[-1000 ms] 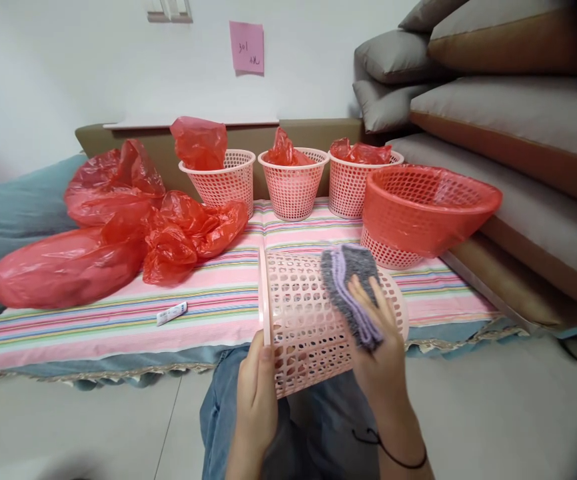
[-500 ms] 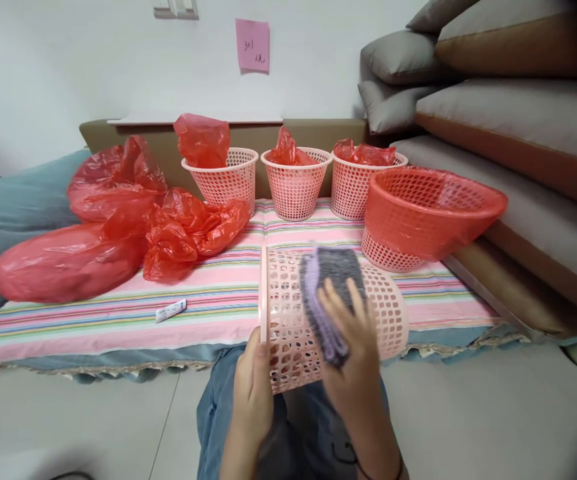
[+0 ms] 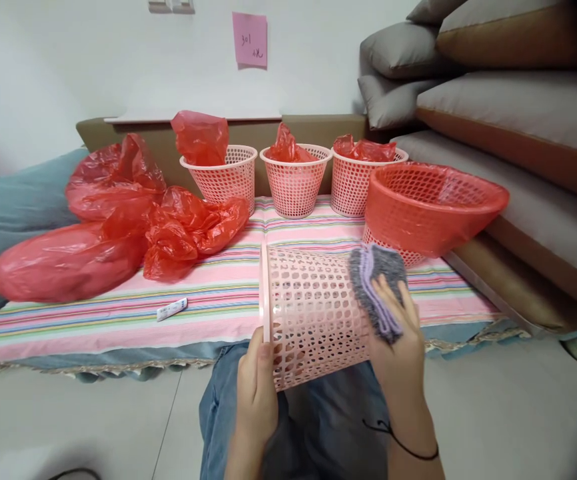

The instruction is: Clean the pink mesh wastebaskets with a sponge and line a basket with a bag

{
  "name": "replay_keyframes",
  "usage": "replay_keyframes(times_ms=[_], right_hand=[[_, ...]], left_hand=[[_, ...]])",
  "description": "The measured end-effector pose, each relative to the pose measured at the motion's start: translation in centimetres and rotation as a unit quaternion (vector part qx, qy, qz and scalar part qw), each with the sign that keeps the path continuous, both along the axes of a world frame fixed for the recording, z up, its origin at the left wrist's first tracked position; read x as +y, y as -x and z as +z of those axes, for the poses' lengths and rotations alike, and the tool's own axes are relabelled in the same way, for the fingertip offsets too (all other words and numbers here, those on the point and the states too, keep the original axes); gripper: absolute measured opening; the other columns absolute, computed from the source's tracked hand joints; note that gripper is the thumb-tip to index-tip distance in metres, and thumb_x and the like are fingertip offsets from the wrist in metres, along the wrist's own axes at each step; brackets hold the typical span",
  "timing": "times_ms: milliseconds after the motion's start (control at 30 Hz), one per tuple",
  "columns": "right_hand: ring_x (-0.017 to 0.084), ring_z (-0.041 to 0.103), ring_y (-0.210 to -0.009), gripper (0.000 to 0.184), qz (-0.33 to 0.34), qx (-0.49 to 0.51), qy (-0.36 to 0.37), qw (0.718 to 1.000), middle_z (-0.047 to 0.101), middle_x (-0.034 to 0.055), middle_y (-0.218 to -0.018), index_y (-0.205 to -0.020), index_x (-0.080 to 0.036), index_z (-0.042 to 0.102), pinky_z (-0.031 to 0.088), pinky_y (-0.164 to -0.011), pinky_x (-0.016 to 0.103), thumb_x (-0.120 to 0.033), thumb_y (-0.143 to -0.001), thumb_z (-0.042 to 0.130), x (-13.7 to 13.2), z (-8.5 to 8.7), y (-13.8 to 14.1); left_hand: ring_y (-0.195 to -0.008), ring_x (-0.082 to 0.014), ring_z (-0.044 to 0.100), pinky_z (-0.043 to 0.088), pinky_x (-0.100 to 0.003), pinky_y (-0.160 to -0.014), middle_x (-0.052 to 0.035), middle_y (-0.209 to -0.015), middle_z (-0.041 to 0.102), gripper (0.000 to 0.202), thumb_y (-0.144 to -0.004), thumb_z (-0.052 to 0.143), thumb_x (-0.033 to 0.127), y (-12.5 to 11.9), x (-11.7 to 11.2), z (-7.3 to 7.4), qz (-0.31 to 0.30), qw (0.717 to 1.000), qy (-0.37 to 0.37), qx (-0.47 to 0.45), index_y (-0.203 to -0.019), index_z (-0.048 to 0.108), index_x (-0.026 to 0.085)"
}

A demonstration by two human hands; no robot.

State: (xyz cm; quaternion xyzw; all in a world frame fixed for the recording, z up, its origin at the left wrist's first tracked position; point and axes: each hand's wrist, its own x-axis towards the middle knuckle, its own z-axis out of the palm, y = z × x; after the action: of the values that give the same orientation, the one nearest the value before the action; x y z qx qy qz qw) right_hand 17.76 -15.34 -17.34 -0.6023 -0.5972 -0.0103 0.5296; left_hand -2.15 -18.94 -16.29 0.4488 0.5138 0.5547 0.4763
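A pink perforated plastic basket (image 3: 313,307) lies on its side above my lap, its rim to the left and its base to the right. My left hand (image 3: 258,387) grips that rim from below, thumb on the near side. A folded grey and lilac cloth (image 3: 376,287) is under the fingers of my right hand (image 3: 398,327), pressed against the basket's side near the base. The cloth hides that end of the basket.
Three pink baskets (image 3: 296,183) with red bags stand along the back. A basket covered by a red bag (image 3: 418,213) stands at right, beside stacked cushions (image 3: 508,120). Red plastic bags (image 3: 73,260) lie left, near a small white packet (image 3: 172,309) on the striped cloth (image 3: 118,327).
My right hand has slid the cloth rightward along the basket, from its middle to the base end. My left hand keeps its grip on the rim.
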Motion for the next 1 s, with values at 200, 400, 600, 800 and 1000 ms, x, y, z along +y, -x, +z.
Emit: replay_keyframes(times_ms=[200, 400, 600, 800, 1000], right_hand=[[0.032, 0.036, -0.142, 0.043, -0.021, -0.029, -0.017, 0.999, 0.057, 0.0104, -0.139, -0.131, -0.019, 0.059, 0.03, -0.113, 0.063, -0.028, -0.088, 0.055, -0.1, -0.1, -0.2], [0.029, 0.026, -0.147, 0.05, 0.193, -0.119, -0.027, 0.974, 0.052, 0.0016, -0.145, -0.136, -0.022, 0.05, 0.017, -0.119, 0.06, -0.018, -0.087, 0.045, -1.9, 3.4, 8.2], [0.029, 0.029, -0.145, 0.05, 0.169, -0.091, -0.001, 0.981, 0.052, 0.0026, -0.145, -0.136, -0.024, 0.051, 0.019, -0.118, 0.061, -0.018, -0.086, 0.047, -0.7, 2.7, 5.8], [0.033, 0.039, -0.139, 0.041, -0.051, 0.017, -0.036, 0.998, 0.059, 0.0121, -0.137, -0.128, -0.02, 0.061, 0.029, -0.112, 0.064, -0.029, -0.089, 0.056, 0.8, -1.1, -1.4], [0.034, 0.038, -0.14, 0.042, -0.065, 0.006, -0.038, 0.997, 0.058, 0.0133, -0.138, -0.129, -0.019, 0.061, 0.027, -0.111, 0.067, -0.032, -0.09, 0.054, 0.7, -1.9, -1.8]], left_hand=[[-0.107, -0.03, 0.064, 0.05, -0.041, -0.092, -0.0109, -0.107, 0.07, 0.057, -0.089, 0.046, 0.063, 0.0, 0.6, 0.1, 0.03, 0.999, -0.035, 0.026, -0.124, 0.059, 0.021], [-0.116, -0.0275, 0.06, 0.046, -0.04, -0.1, -0.011, -0.12, 0.067, 0.051, -0.094, 0.041, 0.054, 0.0, 0.9, -0.2, 0.061, 0.989, -0.096, 0.09, -0.128, 0.057, 0.02], [-0.104, -0.0269, 0.065, 0.052, -0.036, -0.085, -0.0106, -0.114, 0.069, 0.052, -0.095, 0.04, 0.055, 0.1, 0.6, -1.7, 0.053, 0.992, -0.08, 0.077, -0.13, 0.056, 0.02], [-0.116, -0.0278, 0.061, 0.047, -0.038, -0.098, -0.0093, -0.125, 0.066, 0.048, -0.094, 0.042, 0.053, 0.8, 0.9, -1.1, 0.017, 0.994, -0.076, 0.078, -0.127, 0.059, 0.021], [-0.133, -0.023, 0.048, 0.039, -0.032, -0.108, -0.0027, -0.14, 0.057, 0.044, -0.094, 0.05, 0.045, 2.7, 0.6, 3.1, -0.089, 0.993, -0.009, 0.081, -0.136, 0.05, 0.03]])
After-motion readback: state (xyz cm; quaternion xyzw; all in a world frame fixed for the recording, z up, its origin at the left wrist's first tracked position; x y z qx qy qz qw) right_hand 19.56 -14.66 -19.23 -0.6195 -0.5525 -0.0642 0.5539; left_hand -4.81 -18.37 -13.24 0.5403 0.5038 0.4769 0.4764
